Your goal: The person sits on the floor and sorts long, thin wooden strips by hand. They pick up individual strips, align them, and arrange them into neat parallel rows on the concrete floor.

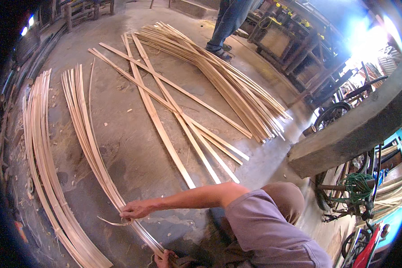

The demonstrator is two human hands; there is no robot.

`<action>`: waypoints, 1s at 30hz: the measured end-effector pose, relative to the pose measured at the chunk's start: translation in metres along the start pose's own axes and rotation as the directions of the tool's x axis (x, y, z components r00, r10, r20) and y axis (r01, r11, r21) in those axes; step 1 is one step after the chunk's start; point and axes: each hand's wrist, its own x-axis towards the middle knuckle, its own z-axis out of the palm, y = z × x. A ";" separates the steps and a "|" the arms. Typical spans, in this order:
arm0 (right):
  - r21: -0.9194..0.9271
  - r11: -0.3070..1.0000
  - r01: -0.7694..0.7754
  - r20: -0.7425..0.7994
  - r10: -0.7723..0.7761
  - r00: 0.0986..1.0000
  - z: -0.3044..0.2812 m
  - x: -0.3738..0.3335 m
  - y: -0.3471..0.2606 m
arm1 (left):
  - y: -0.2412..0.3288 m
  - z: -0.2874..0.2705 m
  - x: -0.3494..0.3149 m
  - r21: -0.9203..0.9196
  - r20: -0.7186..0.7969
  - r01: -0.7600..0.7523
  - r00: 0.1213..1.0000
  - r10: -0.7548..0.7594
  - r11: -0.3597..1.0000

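A bundle of long pale bamboo strips [90, 147] lies lengthwise on the floor, its near end running toward me. My right hand [137, 209], at the end of my outstretched arm, is closed round this bundle. A thin, curled strip [111, 221] sticks out to the left beneath its fingers. Closer to me, at the lower edge, my left hand [165, 259] grips the same bundle near its end; part of that hand is cut off by the frame. To the left lies another bundle of strips [47, 165], bound near its lower part.
Several loose strips [158, 120] cross each other mid-floor. Beyond them lies a large pile of strips [223, 80], with a person in jeans [230, 22] standing behind it. A concrete pillar [348, 129], a bicycle wheel [332, 114] and green cord [359, 186] are at right.
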 end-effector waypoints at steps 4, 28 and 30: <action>-0.425 0.882 0.203 0.076 -0.189 0.979 0.009 0.039 0.049 | -0.070 -0.054 0.056 -0.272 0.154 0.382 0.923 -0.352 0.883; -0.247 0.940 0.234 -0.134 -0.272 0.953 0.039 0.026 -0.005 | 0.036 -0.003 0.069 0.573 -0.461 0.061 0.849 0.260 0.818; -0.273 0.920 0.280 -0.108 -0.319 0.942 0.045 0.040 0.008 | 0.034 -0.006 0.069 0.642 -0.480 0.115 0.831 0.281 0.758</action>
